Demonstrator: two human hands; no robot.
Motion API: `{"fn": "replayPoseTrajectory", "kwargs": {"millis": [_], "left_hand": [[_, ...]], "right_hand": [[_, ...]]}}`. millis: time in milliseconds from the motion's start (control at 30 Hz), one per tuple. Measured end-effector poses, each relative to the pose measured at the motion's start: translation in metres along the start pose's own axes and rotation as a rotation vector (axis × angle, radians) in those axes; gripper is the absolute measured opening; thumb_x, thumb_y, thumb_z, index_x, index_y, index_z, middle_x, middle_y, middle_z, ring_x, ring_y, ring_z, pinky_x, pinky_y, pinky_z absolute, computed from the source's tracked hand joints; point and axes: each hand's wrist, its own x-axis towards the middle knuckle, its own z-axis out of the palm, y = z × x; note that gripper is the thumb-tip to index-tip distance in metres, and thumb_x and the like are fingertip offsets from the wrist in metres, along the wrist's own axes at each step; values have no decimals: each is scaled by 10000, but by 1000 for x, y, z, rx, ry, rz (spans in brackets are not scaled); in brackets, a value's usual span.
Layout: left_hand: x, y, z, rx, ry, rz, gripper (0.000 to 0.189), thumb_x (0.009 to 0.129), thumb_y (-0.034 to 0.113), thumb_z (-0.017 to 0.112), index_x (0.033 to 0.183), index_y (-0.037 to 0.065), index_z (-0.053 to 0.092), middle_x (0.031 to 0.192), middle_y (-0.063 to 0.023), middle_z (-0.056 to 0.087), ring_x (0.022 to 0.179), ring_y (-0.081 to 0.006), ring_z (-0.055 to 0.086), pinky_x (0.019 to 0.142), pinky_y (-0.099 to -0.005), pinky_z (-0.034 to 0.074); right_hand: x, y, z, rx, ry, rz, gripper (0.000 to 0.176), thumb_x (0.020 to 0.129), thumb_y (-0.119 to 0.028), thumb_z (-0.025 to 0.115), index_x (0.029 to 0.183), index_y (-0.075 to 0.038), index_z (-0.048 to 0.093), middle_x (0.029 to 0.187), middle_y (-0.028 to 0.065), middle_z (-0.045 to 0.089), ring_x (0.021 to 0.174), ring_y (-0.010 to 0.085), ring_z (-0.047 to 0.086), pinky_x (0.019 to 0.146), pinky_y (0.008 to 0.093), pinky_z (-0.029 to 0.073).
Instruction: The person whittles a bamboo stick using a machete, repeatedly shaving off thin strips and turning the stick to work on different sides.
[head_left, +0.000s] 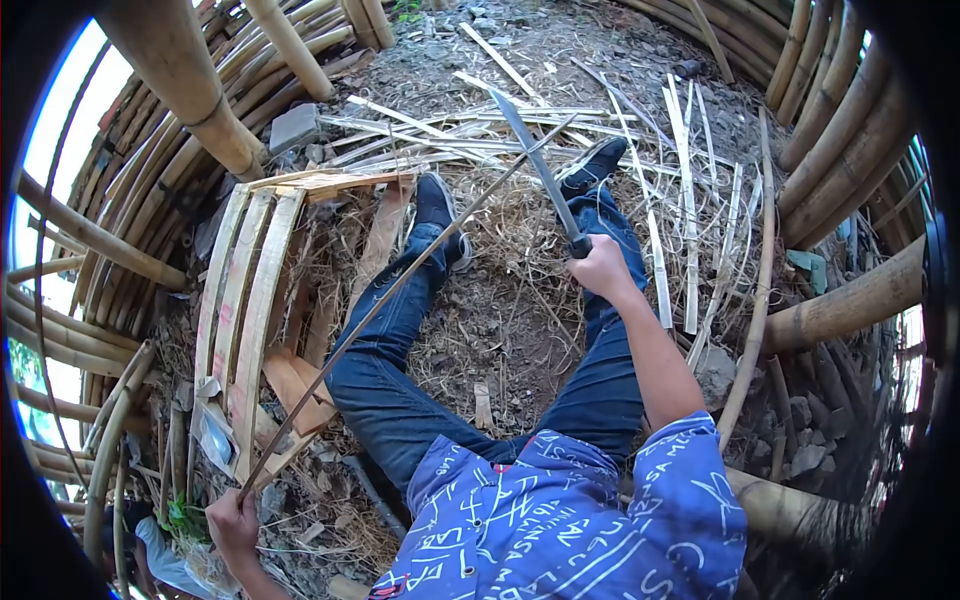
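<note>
My right hand (605, 268) is closed around the black handle of a machete (540, 165), held above my right thigh. Its long grey blade points forward and slightly left, past my right shoe. At the lower left, my left hand (232, 525) grips the near end of a long, thin brown bamboo strip (390, 290). That strip runs diagonally over my left leg, and its far end overlaps the blade in this view. Both my legs, in blue jeans, are spread out on the ground.
A slatted wooden crate (228, 290) stands left of my left leg. Pale split bamboo strips (688, 210) lie scattered ahead and to the right. Thick bamboo poles (850, 300) line both sides. A grey block (294, 128) and dry shavings (510, 240) lie on the ground.
</note>
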Motion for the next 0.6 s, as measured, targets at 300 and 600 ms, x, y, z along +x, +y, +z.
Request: {"fn": "replayPoseTrajectory", "kwargs": {"millis": [300,600], "left_hand": [[13,24,-18,78,-15,-29,243,866,158,673,729,-7,559,619,-212,555,582,-427,557,542,-481,403],[25,61,-11,147,-37,17,240,866,203,687,744,19,593,612,-185,582,571,-409,569,552,-481,412]], "right_hand": [[-15,5,22,-419,160,-2,289,720,-200,658,895,29,677,900,274,691,898,435,677,839,478,544],[-38,-30,56,-285,-97,-92,275,715,-207,653,912,-22,698,897,242,700,897,409,681,853,477,533]]}}
